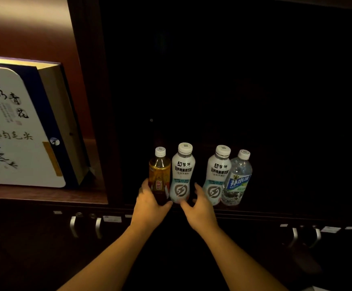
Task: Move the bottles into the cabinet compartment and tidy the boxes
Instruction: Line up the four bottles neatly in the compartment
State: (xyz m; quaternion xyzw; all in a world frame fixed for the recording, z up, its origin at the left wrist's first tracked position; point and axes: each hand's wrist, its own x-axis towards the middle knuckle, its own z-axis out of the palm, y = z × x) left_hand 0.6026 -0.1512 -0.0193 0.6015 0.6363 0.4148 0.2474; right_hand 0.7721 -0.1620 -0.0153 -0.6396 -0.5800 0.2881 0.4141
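Several bottles stand upright at the front of a dark cabinet compartment (276, 210). My left hand (150, 203) is wrapped around the base of the amber tea bottle (159, 175) at the left end. Beside it stands a white drink bottle (182, 173). My right hand (199, 205) curls around its lower right side with fingers apart; a firm grip cannot be told. Further right stand a second white drink bottle (217, 175) and a clear water bottle (237, 179), touching each other. A white and blue tea box (21, 127) leans in the lit left compartment.
A dark vertical panel (99, 122) divides the two compartments. Below the shelf edge are cabinet doors with metal handles, one pair at left (74, 226) and one pair at right (295, 236). The back of the dark compartment is too dim to make out.
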